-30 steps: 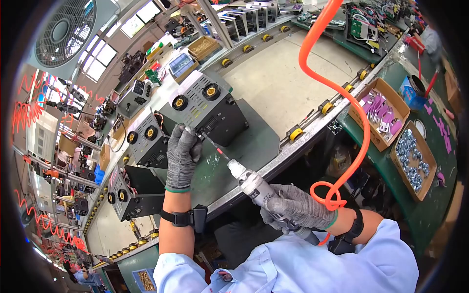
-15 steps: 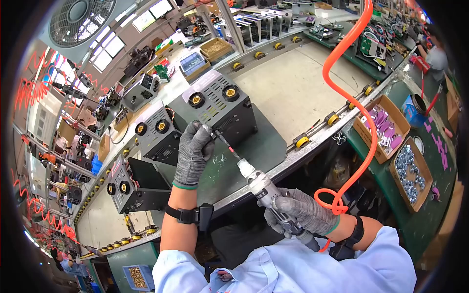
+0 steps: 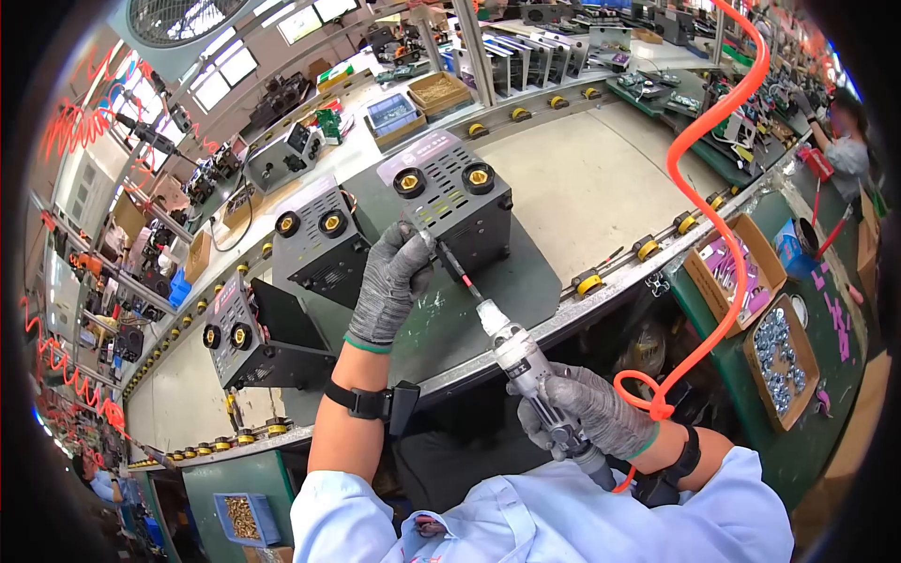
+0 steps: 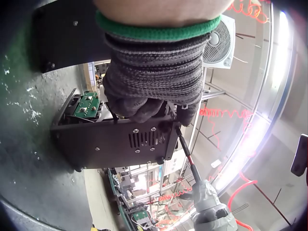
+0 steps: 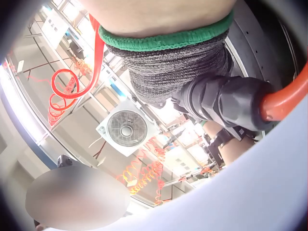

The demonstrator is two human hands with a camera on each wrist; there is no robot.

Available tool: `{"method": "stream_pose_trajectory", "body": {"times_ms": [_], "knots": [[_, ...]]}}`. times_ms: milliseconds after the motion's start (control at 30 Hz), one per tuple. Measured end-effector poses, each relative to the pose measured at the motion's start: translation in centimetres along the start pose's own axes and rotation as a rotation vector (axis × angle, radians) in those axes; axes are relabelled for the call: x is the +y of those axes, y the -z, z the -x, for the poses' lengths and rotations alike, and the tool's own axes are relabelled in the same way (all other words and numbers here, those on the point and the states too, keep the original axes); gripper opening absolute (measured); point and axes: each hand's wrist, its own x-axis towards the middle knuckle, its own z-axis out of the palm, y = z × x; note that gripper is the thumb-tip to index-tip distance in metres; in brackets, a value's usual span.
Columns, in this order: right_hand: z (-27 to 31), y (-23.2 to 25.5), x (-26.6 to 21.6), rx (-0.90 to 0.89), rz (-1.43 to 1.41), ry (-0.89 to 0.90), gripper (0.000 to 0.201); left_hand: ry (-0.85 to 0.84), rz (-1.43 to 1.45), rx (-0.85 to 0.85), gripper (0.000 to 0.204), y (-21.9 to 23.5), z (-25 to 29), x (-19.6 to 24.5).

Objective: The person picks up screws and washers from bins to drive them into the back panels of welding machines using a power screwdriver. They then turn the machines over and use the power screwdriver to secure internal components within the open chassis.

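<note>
Gripping screwdriver [image 3: 526, 361], carton [image 3: 766, 253] of purple parts [image 3: 722, 264], tray [image 3: 761, 387] of silver hardware [image 3: 775, 353]

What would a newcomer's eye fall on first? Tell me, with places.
Probably the bright orange hose, snaking down the head view's right half and looping near the right hand. Next, the driver gripped in that hand, low and right of centre, its bit reaching the left hand at a dark metal case.

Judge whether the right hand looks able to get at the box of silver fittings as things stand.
Probably not: the right hand grips the power driver, so it seems too occupied to pick anything up. The open-topped box to its right looks unobstructed.
</note>
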Motion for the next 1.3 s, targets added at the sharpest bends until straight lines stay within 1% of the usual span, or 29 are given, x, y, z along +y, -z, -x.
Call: {"method": "stream_pose_trajectory", "body": {"times_ms": [33,100,133,200,267,333,367,400,467,633,700,800,900,967,1067,1100,1167,1300], "knots": [[0.0,0.0,-0.1,0.0,0.006,-0.002,0.057,-0.003,0.004,0.003,0.025,0.0,0.0,0.0],[0.1,0.0,-0.2,-0.101,-0.241,-0.056,0.062,-0.005,-0.024,-0.013,0.024,0.1,0.0,0.0],[0.0,0.0,-0.1,-0.103,-0.23,-0.062,0.062,-0.011,-0.017,-0.005,0.024,0.1,0.1,0.1],[-0.1,0.0,0.2,-0.218,-0.537,-0.108,0.068,-0.03,-0.061,-0.021,0.023,-0.3,0.3,0.3],[-0.2,-0.1,0.5,-0.224,-0.498,-0.112,0.07,-0.039,-0.041,-0.016,0.021,-0.2,0.4,0.1],[-0.3,-0.4,0.3,-0.204,-0.499,-0.1,0.07,-0.045,-0.067,-0.049,0.02,-0.3,0.3,0.4],[-0.1,-0.7,0.2,-0.129,-0.404,-0.082,0.069,-0.021,-0.07,-0.068,0.02,-0.3,0.6,0.8],[-0.2,-0.9,0.1,-0.14,-0.379,-0.083,0.069,-0.009,-0.05,-0.08,0.022,-0.3,0.6,0.9],[-0.4,-1.1,0.0,-0.156,-0.378,-0.05,0.069,-0.003,-0.06,-0.13,0.026,0.4,0.4,0.8],[-0.8,-1.6,0.3,-0.132,-0.338,-0.017,0.069,-0.052,-0.079,-0.146,0.034,0.2,0.1,0.7],[-1.1,-1.8,0.6,-0.155,-0.395,0.033,0.065,-0.067,-0.079,-0.148,0.037,0.2,-0.4,0.2],[-1.1,-2.0,0.5,-0.149,-0.397,0.021,0.065,-0.041,-0.076,-0.137,0.038,0.4,-0.8,-0.5],[-1.2,-2.0,0.3,-0.139,-0.384,0.001,0.065,-0.095,-0.058,-0.151,0.041,0.3,-0.9,-0.1],[-1.3,-2.1,0.1,-0.15,-0.37,0.003,0.065,-0.004,-0.172,-0.151,0.043,0.8,-1.0,0.1],[-1.4,-2.4,0.1,-0.16,-0.367,0.006,0.064,-0.051,-0.13,-0.179,0.04,0.6,-0.6,0.5],[-1.4,-2.6,0.0,-0.157,-0.373,0.007,0.063,-0.051,-0.13,-0.182,0.04,0.6,-0.6,0.5],[-1.4,-2.8,-0.1,-0.15,-0.364,0.019,0.063,0.005,-0.153,-0.171,0.038,0.7,-0.7,0.5],[-1.7,-2.5,0.3,-0.179,-0.41,0.022,0.066,-0.015,-0.123,-0.151,0.033,0.4,-0.6,0.4]]}}
